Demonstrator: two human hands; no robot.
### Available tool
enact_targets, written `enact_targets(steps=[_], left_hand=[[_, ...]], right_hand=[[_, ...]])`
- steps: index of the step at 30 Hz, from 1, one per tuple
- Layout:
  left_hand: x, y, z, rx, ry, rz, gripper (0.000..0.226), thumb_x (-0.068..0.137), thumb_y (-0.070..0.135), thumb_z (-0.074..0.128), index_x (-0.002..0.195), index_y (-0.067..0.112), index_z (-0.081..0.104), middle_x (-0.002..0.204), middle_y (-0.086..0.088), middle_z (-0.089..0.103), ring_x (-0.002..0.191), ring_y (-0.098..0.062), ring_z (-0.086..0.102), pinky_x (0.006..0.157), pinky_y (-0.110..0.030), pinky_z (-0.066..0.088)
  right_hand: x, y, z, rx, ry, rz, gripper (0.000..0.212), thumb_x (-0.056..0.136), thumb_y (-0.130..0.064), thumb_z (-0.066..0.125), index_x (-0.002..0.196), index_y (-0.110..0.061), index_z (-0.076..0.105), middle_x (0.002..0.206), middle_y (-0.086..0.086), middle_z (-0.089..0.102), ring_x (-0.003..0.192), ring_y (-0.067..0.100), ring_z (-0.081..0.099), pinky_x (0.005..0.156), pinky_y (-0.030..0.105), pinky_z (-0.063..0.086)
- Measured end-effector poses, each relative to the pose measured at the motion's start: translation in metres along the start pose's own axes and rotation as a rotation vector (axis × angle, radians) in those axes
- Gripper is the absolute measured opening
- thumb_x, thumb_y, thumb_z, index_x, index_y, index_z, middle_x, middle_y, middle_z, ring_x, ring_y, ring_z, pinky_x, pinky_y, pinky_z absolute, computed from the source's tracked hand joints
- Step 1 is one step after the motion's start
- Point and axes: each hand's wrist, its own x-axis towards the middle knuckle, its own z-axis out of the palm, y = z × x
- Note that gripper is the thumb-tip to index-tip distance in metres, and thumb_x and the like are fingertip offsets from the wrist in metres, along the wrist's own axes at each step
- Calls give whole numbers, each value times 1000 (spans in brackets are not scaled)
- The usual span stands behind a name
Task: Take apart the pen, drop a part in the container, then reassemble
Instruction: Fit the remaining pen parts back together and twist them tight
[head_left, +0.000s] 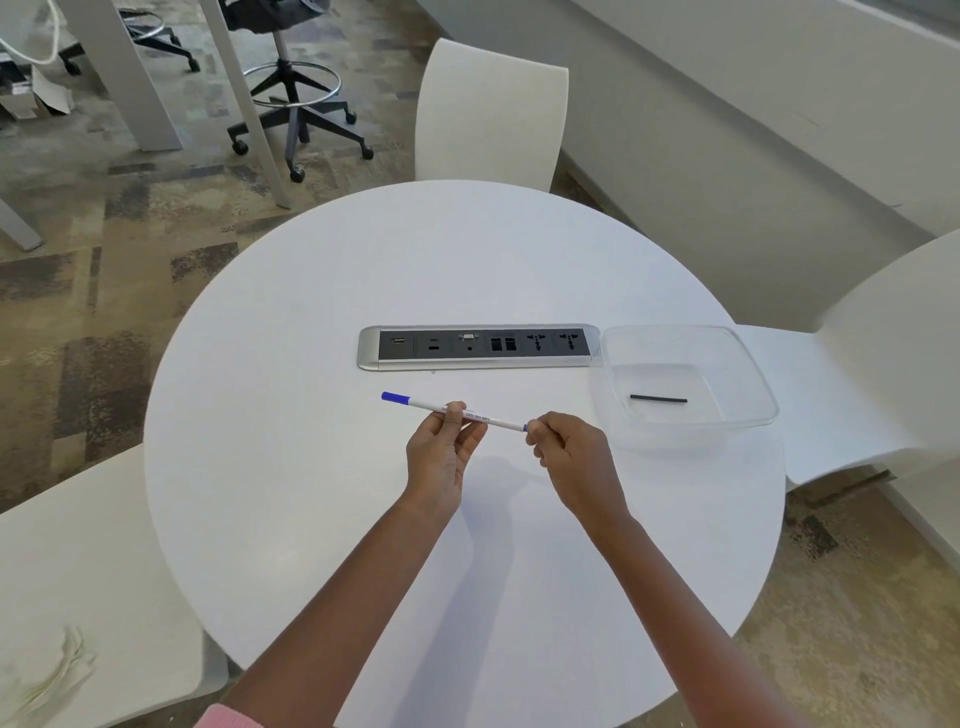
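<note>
A white pen (498, 421) with a blue cap at its left end is held level above the round white table (311, 493). My left hand (441, 457) pinches the barrel near its middle. My right hand (571, 457) has its fingertips closed on the pen's right end, where a bit of blue shows. A clear plastic container (748, 364) stands to the right on the table. A thin black rod (658, 399) lies on its bottom.
A silver and black power socket strip (478, 347) is set into the table just beyond the pen. White chairs stand at the far side (488, 114), the right (883, 353) and the near left (78, 597). Office stools stand on the carpet behind.
</note>
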Motion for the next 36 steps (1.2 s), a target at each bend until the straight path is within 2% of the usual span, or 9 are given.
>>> enact_targets(steps=[3, 8, 12, 15, 19, 22, 24, 30, 36], left_hand=[[-1, 0, 0, -1, 10, 26, 17, 95, 5, 48, 81, 4, 58, 79, -7, 56, 75, -16, 59, 62, -17, 57], [-1, 2, 3, -45, 47, 22, 16, 94, 5, 50, 81, 4, 59, 77, -7, 58, 68, -14, 63, 58, -17, 57], [-3, 0, 2, -40, 37, 19, 17, 94, 5, 49, 80, 4, 59, 77, -8, 57, 73, -16, 60, 58, -16, 57], [-4, -1, 3, -42, 24, 33, 18, 95, 4, 48, 80, 4, 58, 78, -8, 56, 74, -16, 58, 60, -17, 57], [-4, -2, 6, -14, 2, 59, 18, 95, 5, 49, 80, 5, 59, 78, -6, 56, 66, -11, 62, 63, -17, 57], [-4, -1, 6, 18, 4, 68, 17, 94, 5, 50, 80, 5, 60, 76, -6, 57, 54, -4, 65, 63, -16, 57], [-3, -1, 6, 22, 8, 66, 17, 94, 5, 50, 80, 5, 60, 77, -6, 58, 60, -8, 65, 62, -16, 57], [-1, 2, 5, -6, 45, 50, 11, 93, 6, 51, 96, -2, 58, 78, -6, 60, 70, -13, 62, 76, -25, 56], [-3, 1, 4, -19, 41, 44, 11, 93, 5, 51, 100, -1, 57, 78, -7, 59, 59, -11, 66, 59, -16, 57]], right_hand=[[1, -2, -2, 162, -52, 140, 34, 91, -12, 47, 60, -19, 58, 56, -2, 53, 54, 15, 47, 51, 17, 41], [-6, 1, -1, -152, 51, -122, 7, 88, -14, 54, 87, -9, 59, 78, 6, 61, 72, 20, 54, 62, 28, 42], [-8, 4, -1, -347, 129, -325, 9, 87, -8, 56, 85, 0, 61, 76, 16, 60, 66, 28, 53, 55, 37, 44], [-6, 2, -2, -340, 132, -345, 11, 86, -5, 56, 81, 3, 63, 70, 19, 59, 61, 33, 52, 53, 39, 43], [-1, -1, -3, -89, 45, -82, 25, 88, -8, 50, 66, -8, 62, 58, 3, 55, 59, 24, 50, 56, 32, 39], [7, -2, -6, 172, -80, 173, 39, 89, -14, 49, 51, -16, 56, 48, -2, 48, 48, 16, 43, 44, 16, 37], [7, -3, -8, 202, -112, 200, 39, 91, -17, 49, 52, -18, 57, 48, -2, 49, 47, 13, 43, 42, 11, 35], [-3, 1, -6, -233, 35, -195, 6, 88, -15, 55, 87, -11, 59, 76, 9, 60, 68, 20, 50, 58, 25, 39], [-4, -2, -5, -400, 110, -415, 11, 85, -5, 58, 79, 3, 62, 71, 20, 59, 62, 33, 53, 50, 40, 46]])
